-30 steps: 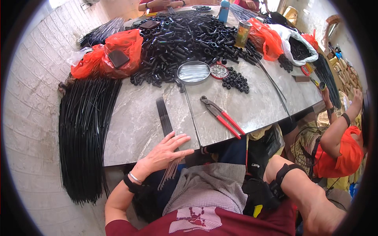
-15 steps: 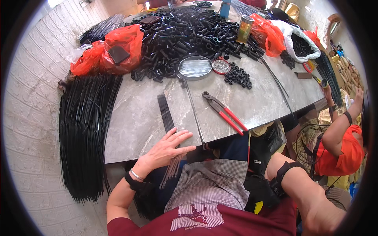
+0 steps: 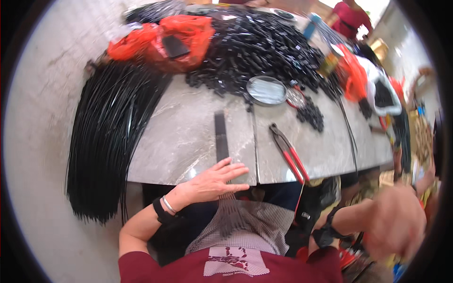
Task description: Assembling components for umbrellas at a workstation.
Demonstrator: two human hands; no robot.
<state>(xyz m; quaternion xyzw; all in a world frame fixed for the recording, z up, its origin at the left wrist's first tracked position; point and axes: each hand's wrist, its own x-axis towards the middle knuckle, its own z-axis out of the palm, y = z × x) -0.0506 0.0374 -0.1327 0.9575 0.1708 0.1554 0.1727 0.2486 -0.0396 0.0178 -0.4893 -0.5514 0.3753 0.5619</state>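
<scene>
My left hand (image 3: 214, 181) lies flat across a row of thin black rods (image 3: 222, 141) at the table's near edge, its fingers stretched out and slightly apart. The rods' far ends rest on the table, and their near ends reach past the edge over the checked cloth on my lap. At the lower right my right hand (image 3: 395, 224) is raised, away from the table and large in view. Motion smears its fingers, so I cannot make out their shape or anything in them. Red-handled pincers (image 3: 289, 153) lie to the right of the rods.
Long black strands (image 3: 111, 141) hang over the table's left edge. Behind lie red plastic bags (image 3: 181, 42), a heap of black tubular parts (image 3: 264, 47), a round dish of clear sticks (image 3: 266, 90) and small black pieces (image 3: 310, 115). A white bag (image 3: 377, 85) stands at right.
The view has shifted, so the table's things sit differently in it. My right hand has swung up into fuller view. My left hand stays on the rods with its fingers stretched.
</scene>
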